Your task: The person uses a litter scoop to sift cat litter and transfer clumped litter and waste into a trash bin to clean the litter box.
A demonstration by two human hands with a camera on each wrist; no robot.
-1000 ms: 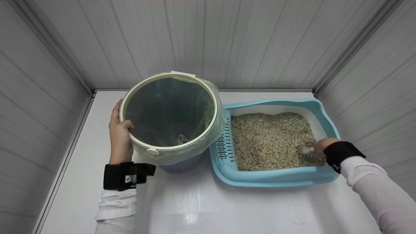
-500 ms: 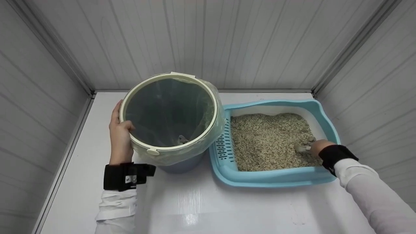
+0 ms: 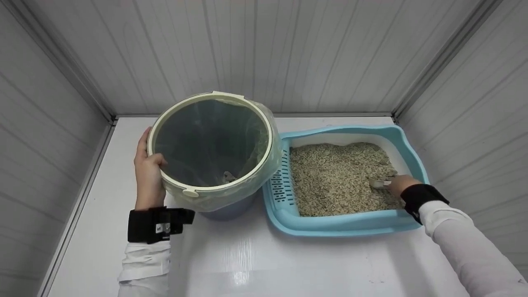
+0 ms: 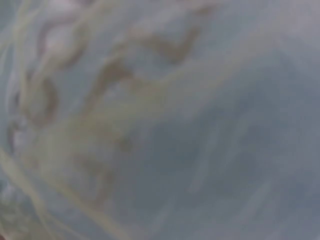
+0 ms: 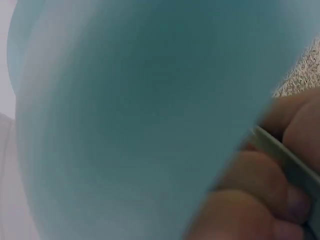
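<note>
My left hand (image 3: 149,175) holds a lined trash bin (image 3: 270,140) by the left side of its cream rim, thumb over the inside edge. The bin leans, and a small crumpled bit (image 3: 229,177) shows inside its bag. In the left wrist view the bag (image 4: 125,115) is blurred against the bluish bin wall (image 4: 240,170). My right hand (image 3: 402,184) grips a pale litter scoop (image 3: 377,182) at the right of the cat litter (image 3: 334,181). Curled fingers (image 5: 252,175) wrap its handle (image 5: 292,165) in the right wrist view; the scoop's head is mostly hidden.
The blue litter box (image 3: 354,225) stands right of the bin, its slotted end (image 3: 281,185) partly behind the bin's bag. White table surface (image 3: 264,264) lies in front. Grey panel walls (image 3: 264,53) enclose the back and both sides.
My right hand and the scoop have shifted a little to the left through the litter. My left hand keeps its hold on the bin; the whole head view has slid slightly.
</note>
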